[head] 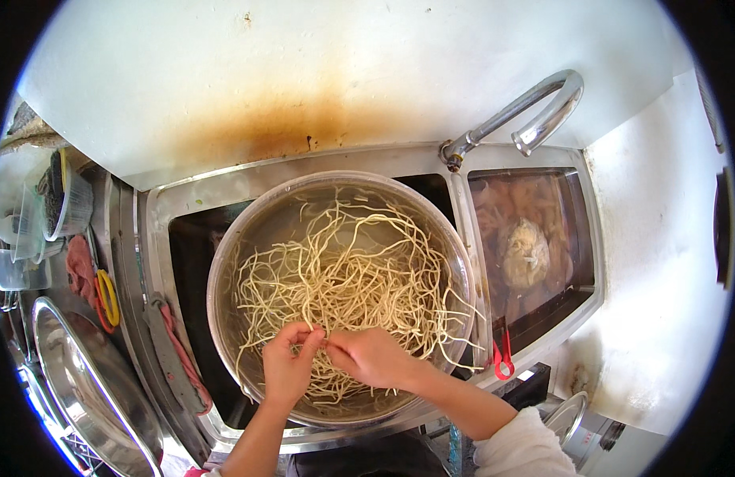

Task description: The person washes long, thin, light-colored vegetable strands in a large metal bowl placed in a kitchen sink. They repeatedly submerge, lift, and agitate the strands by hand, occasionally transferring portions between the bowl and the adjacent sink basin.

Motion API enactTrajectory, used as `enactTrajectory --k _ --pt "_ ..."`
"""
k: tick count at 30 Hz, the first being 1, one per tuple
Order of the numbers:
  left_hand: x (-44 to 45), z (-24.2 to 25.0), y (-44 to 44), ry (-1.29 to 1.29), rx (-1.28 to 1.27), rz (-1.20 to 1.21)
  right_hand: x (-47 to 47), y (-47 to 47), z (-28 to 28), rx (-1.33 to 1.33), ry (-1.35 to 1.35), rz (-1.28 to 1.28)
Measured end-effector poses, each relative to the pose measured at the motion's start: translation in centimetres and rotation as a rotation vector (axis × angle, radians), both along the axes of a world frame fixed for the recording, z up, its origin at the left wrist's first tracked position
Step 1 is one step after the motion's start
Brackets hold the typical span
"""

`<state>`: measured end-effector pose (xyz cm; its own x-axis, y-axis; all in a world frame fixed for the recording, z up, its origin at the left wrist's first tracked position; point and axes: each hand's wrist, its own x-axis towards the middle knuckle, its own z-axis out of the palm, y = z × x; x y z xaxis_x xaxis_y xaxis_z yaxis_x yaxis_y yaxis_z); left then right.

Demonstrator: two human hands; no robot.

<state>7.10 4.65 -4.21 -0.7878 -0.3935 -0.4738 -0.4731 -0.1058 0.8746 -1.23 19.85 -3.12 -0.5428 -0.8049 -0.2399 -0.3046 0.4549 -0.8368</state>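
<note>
A large round steel basin [224, 364] sits over the left sink bowl. It holds water and a tangled heap of long, thin, pale root-like strands [355, 286], some hanging over the right rim. Above the heap's near side, my left hand [293, 361] pinches a strand between thumb and forefinger. My right hand [373, 358] meets it there, its fingertips closed at the same spot, apparently on the same strand. The exact grip between the fingertips is partly hidden by the fingers.
A chrome faucet [516, 107] arches over the right sink bowl [543, 322], where a bagged pale item [525, 253] lies in water. A red-handled peeler [503, 358] hangs at the divider. Cloths [176, 358], scissors [107, 301] and a steel bowl [93, 393] are at left.
</note>
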Motion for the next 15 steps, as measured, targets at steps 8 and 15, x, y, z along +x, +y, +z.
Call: enactTrajectory --k 8,15 --pt "1.3 -0.5 2.2 -0.085 -0.174 -0.065 -1.9 -0.8 -3.0 -0.064 -0.28 -0.751" --pt "4.0 -1.9 0.5 -0.09 -0.223 0.079 -2.8 3.0 0.5 -0.719 -1.309 -0.675"
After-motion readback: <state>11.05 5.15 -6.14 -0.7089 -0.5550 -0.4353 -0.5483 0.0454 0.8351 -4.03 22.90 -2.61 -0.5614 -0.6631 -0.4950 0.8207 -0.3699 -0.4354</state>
